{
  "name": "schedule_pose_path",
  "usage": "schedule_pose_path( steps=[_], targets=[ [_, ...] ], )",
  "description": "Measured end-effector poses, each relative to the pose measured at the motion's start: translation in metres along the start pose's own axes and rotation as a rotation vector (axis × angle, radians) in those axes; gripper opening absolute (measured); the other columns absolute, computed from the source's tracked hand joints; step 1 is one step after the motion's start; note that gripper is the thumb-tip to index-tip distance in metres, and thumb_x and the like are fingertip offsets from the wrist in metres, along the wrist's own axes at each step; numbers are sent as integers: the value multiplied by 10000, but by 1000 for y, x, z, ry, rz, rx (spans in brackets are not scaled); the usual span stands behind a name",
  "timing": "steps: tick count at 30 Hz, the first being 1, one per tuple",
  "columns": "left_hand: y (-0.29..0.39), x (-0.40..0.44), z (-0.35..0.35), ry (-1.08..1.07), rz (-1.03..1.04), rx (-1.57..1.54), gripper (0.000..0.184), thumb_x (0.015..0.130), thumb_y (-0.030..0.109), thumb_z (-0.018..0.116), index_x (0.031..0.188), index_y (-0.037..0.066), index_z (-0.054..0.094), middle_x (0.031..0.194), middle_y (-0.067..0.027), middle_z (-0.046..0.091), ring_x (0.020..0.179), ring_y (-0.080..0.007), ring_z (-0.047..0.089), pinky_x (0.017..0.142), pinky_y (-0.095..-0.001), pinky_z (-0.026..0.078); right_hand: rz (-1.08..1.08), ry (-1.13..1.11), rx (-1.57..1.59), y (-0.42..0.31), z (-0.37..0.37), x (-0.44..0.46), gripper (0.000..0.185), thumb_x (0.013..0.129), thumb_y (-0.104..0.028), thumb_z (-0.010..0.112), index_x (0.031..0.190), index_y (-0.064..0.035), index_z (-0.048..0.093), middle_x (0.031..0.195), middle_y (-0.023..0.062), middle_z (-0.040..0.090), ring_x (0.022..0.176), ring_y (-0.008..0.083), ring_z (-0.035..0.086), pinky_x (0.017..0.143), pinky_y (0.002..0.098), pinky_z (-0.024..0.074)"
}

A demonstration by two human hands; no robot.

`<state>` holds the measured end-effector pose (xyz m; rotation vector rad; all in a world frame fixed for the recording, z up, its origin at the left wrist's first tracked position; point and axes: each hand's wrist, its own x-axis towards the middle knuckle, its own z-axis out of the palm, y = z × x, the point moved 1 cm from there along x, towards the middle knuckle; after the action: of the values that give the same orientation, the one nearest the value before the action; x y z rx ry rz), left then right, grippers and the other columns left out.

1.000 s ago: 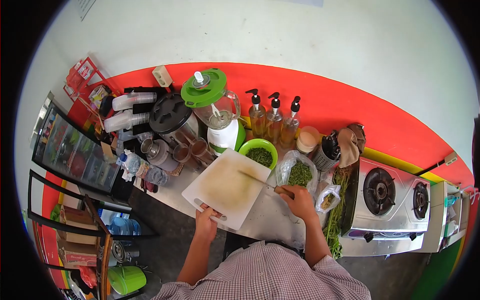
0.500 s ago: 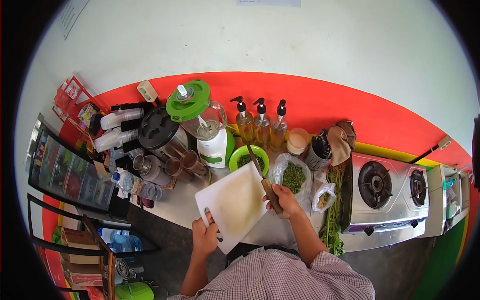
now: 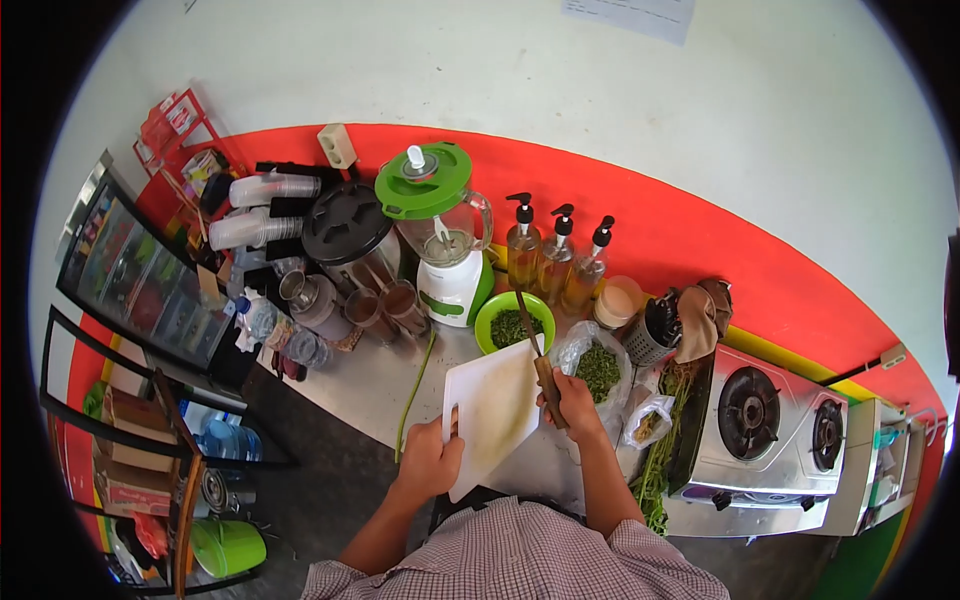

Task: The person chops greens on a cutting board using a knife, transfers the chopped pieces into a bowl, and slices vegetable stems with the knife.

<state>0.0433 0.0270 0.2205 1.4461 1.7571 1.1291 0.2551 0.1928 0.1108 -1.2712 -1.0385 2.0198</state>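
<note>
Head view put our left hand (image 3: 428, 462) first: its grip was closed on the left edge of one white cutting board (image 3: 492, 415), which we had raised above the table (image 3: 375, 385) in front of our body. The board was tilted, its slotted edge toward our left and its opposite edge toward our right. Beside that right edge, our right hand (image 3: 572, 405) had its grip closed around the wooden handle of one knife (image 3: 530, 328). The knife's long axis ran away from us and slightly leftward, its tip pointing at the wall side; from where we looked, the blade crossed in front of the green bowl.

Along the table, left to right, we counted two stacks of clear plastic cups (image 3: 262, 208), one large container with a black lid (image 3: 348, 225), two brownish tumblers (image 3: 386, 308) and one long green stem (image 3: 414, 397). Next came one blender (image 3: 445, 255) with a green lid, one green bowl (image 3: 514, 326) of chopped greens, three pump bottles (image 3: 554, 265) and one open plastic bag (image 3: 598, 372) of greens. Farther right, we had one smaller bag (image 3: 648, 425), one bundle of leafy stems (image 3: 660, 468) and one stove (image 3: 770, 425) with two burners.
</note>
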Motion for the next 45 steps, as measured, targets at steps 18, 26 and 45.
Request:
schedule_pose_path(
  steps=[18,26,45],
  targets=[
    [5,8,-20,174,-111,-55,408,795,-54,478,1158,-38,662,793,-189,706,607,-244,666,615,-335,510,-231,240,-426,14,-43,-69,273,999,-224,639,1124,17,661,727,55,646,548,146,603,491,301,455],
    [-8,1,-18,197,-28,-6,408,793,-56,485,1158,-34,665,821,-206,714,648,-285,701,631,-347,526,-744,222,-955,-37,-4,-72,357,873,-180,754,1199,-57,679,1002,166,684,854,360,659,742,440,519],
    [-59,-10,-52,107,-180,-394,421,789,-76,460,1151,-72,674,882,-89,731,745,-81,614,683,-247,485,-454,467,-814,37,1,-70,365,925,-232,713,1177,27,659,891,203,710,785,304,701,707,414,528]
  ],
)
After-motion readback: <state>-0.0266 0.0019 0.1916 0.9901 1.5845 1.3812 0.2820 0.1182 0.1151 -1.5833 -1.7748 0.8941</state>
